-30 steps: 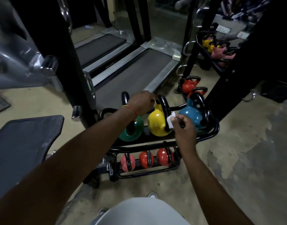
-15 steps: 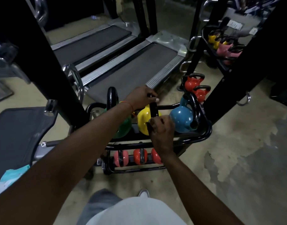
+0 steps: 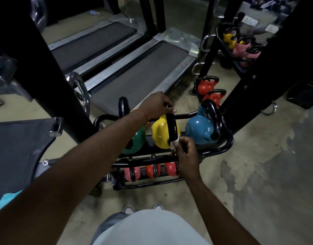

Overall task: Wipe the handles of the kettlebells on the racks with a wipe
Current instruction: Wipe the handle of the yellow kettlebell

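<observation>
Half of green kettlebell (image 3: 137, 143) behind forearm (image 3: 102, 144)

The yellow kettlebell (image 3: 159, 135) looks glossy, its black handle (image 3: 171, 126) smooth and shiny; my wipe (image 3: 175, 143) matt; floor (image 3: 258, 156) rough concrete.

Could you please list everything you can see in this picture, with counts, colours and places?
near rack: one, black, two tiers, centre floor
large kettlebells: three, green, yellow, blue, near rack's top tier
small kettlebells: three, pink to red, its lower tier
far rack: one, black, right rear
red kettlebells: two, far rack, low
upper kettlebells: yellow and pink, count unclear, far rack, top
treadmills: two, grey, behind the near rack
bench pad: one, dark grey, left
wipe: one, white, against the yellow kettlebell's black handle
shoes: two, pale, bottom centre
left hand: grips the handle's top
right hand: pinches the wipe
</observation>
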